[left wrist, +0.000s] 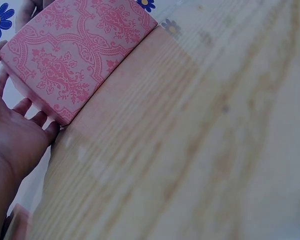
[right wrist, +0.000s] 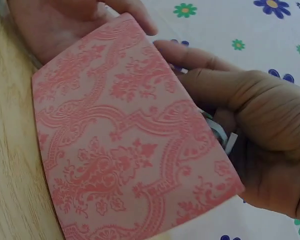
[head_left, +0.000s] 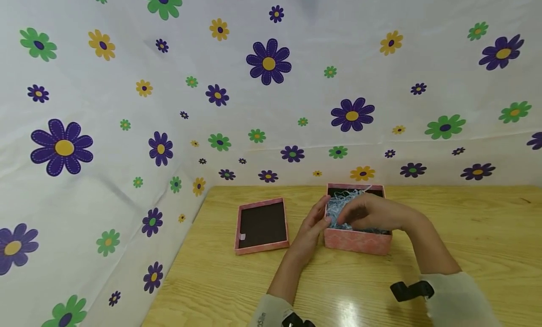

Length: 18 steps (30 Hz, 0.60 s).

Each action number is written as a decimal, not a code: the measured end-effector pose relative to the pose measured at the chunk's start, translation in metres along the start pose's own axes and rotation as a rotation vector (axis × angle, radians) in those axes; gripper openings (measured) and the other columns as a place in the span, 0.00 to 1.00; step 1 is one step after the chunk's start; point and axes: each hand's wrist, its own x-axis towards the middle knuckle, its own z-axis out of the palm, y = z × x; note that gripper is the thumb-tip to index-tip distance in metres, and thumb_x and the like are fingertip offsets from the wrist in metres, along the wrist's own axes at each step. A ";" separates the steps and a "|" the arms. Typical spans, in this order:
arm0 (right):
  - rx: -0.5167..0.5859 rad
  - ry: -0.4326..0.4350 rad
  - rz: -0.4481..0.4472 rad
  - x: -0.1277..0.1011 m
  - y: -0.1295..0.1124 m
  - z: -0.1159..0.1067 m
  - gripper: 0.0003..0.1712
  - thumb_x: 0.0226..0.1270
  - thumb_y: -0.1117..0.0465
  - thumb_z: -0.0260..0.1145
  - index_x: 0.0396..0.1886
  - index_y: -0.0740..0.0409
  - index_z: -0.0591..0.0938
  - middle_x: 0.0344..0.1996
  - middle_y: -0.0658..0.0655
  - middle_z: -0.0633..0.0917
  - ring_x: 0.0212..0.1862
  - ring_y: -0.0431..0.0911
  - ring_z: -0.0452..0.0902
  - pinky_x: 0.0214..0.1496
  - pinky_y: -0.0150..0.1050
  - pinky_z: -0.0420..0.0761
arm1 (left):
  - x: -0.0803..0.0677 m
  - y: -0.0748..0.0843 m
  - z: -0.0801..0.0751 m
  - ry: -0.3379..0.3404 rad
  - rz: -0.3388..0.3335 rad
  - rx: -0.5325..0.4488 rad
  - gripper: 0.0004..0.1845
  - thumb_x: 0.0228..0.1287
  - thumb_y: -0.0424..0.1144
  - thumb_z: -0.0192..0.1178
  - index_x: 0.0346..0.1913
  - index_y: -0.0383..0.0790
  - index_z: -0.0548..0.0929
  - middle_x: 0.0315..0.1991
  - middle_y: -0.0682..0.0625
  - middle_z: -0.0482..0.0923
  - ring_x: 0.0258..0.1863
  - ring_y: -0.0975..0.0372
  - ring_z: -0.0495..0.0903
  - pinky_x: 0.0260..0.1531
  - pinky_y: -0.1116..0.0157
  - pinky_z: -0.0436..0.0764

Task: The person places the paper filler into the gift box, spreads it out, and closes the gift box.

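Note:
A pink patterned box (head_left: 357,242) sits uncovered on the table, with light-blue shredded paper (head_left: 336,202) inside its dark interior. Along the box's left wall lies my left hand (head_left: 311,228), its fingers against the side and its thumb at the rim. The left wrist view shows that hand (left wrist: 15,135) beside the patterned wall (left wrist: 80,55). My right hand (head_left: 372,211) reaches over the front rim from the right, fingers bent down to the shredded paper. In the right wrist view the box wall hides the fingertips of this hand (right wrist: 260,120); I cannot tell whether they pinch anything.
The box's lid (head_left: 261,246) lies to the left with its black inside up and a small pale tag (head_left: 242,236) in one corner. A flower-printed white cloth (head_left: 296,106) hangs behind and to the left of the wooden table (head_left: 466,233).

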 end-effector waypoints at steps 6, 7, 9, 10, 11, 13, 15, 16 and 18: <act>-0.165 0.027 0.113 0.013 -0.002 0.007 0.13 0.69 0.72 0.71 0.47 0.54 0.92 0.45 0.49 0.90 0.48 0.45 0.86 0.57 0.47 0.87 | 0.000 0.000 0.000 -0.007 -0.007 -0.012 0.28 0.85 0.43 0.50 0.82 0.64 0.64 0.84 0.61 0.53 0.85 0.52 0.47 0.81 0.43 0.48; -0.172 0.029 0.134 0.015 -0.002 0.009 0.13 0.69 0.73 0.71 0.47 0.54 0.92 0.44 0.49 0.90 0.48 0.45 0.86 0.57 0.49 0.87 | 0.000 0.000 0.000 -0.009 -0.007 -0.013 0.28 0.85 0.43 0.50 0.82 0.64 0.64 0.84 0.60 0.52 0.85 0.52 0.46 0.81 0.43 0.48; -0.190 0.036 0.167 0.017 -0.001 0.013 0.14 0.69 0.73 0.70 0.46 0.53 0.92 0.44 0.48 0.90 0.49 0.45 0.86 0.58 0.51 0.87 | 0.000 0.000 0.000 -0.011 -0.006 -0.016 0.28 0.85 0.43 0.50 0.82 0.65 0.64 0.85 0.60 0.52 0.85 0.53 0.46 0.81 0.43 0.48; -0.197 0.039 0.180 0.018 -0.001 0.015 0.14 0.69 0.73 0.71 0.46 0.52 0.92 0.44 0.48 0.90 0.49 0.45 0.86 0.58 0.52 0.86 | 0.000 0.000 0.000 -0.013 -0.006 -0.015 0.28 0.85 0.42 0.50 0.82 0.65 0.64 0.85 0.60 0.52 0.85 0.53 0.46 0.81 0.43 0.48; -0.204 0.041 0.189 0.019 -0.001 0.016 0.14 0.69 0.73 0.71 0.46 0.52 0.92 0.44 0.48 0.90 0.49 0.46 0.86 0.58 0.52 0.86 | 0.000 0.000 0.000 -0.013 -0.005 -0.013 0.28 0.85 0.42 0.49 0.82 0.65 0.64 0.84 0.60 0.52 0.85 0.53 0.46 0.81 0.42 0.48; -0.217 0.050 0.197 0.020 -0.002 0.018 0.14 0.69 0.72 0.71 0.46 0.51 0.92 0.43 0.48 0.90 0.48 0.46 0.86 0.58 0.53 0.86 | 0.000 0.000 0.000 -0.012 -0.002 -0.012 0.28 0.85 0.42 0.49 0.82 0.65 0.64 0.84 0.60 0.52 0.85 0.53 0.46 0.81 0.42 0.48; -0.227 0.059 0.186 0.019 -0.003 0.018 0.13 0.69 0.71 0.71 0.47 0.51 0.92 0.44 0.48 0.90 0.49 0.46 0.86 0.58 0.53 0.86 | 0.000 0.000 -0.001 -0.012 0.001 -0.010 0.28 0.85 0.42 0.49 0.82 0.64 0.64 0.84 0.61 0.53 0.85 0.53 0.46 0.81 0.43 0.48; -0.226 0.064 0.179 0.018 -0.003 0.017 0.13 0.69 0.71 0.71 0.47 0.52 0.92 0.44 0.48 0.90 0.49 0.46 0.86 0.58 0.53 0.86 | 0.000 0.000 -0.001 -0.013 0.002 -0.009 0.28 0.85 0.42 0.49 0.82 0.64 0.64 0.84 0.61 0.53 0.85 0.53 0.46 0.81 0.43 0.48; -0.212 0.075 0.155 0.015 -0.005 0.013 0.13 0.70 0.70 0.71 0.48 0.53 0.92 0.45 0.48 0.90 0.50 0.47 0.86 0.57 0.51 0.87 | 0.000 0.000 -0.001 -0.011 0.002 -0.010 0.28 0.85 0.42 0.49 0.82 0.63 0.64 0.84 0.61 0.53 0.85 0.53 0.47 0.81 0.43 0.48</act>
